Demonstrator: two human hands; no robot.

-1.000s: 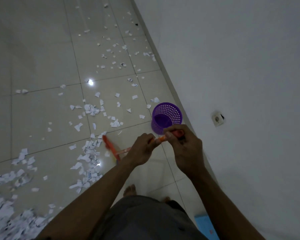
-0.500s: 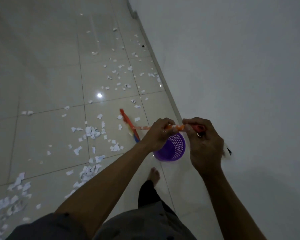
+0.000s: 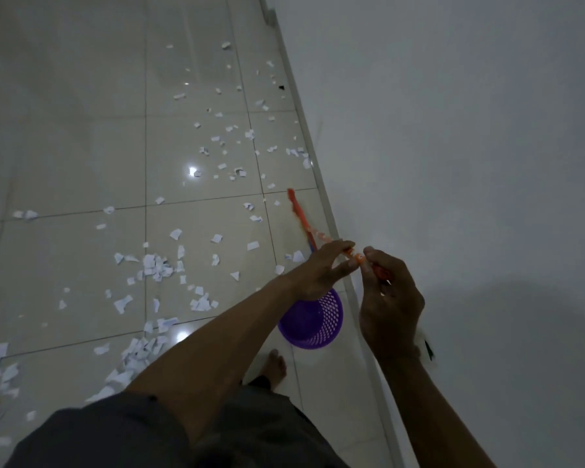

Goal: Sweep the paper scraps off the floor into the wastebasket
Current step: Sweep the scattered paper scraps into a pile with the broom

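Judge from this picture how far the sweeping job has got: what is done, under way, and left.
Done: almost nothing; the visible part of the purple wastebasket looks empty. In hand: the left hand and right hand hold the orange broom, its head near the wall. Left: paper scraps lie scattered across the tiled floor.

The floor [image 3: 81, 146] is laid with large, glossy, pale tiles split by thin dark grout lines [image 3: 196, 202]. It catches small bright reflections [image 3: 192, 170] of a lamp in a dim room. A plain white wall [image 3: 453, 130] rises on the right, meeting the tiles along a pale baseboard [image 3: 307, 130] that runs away diagonally.
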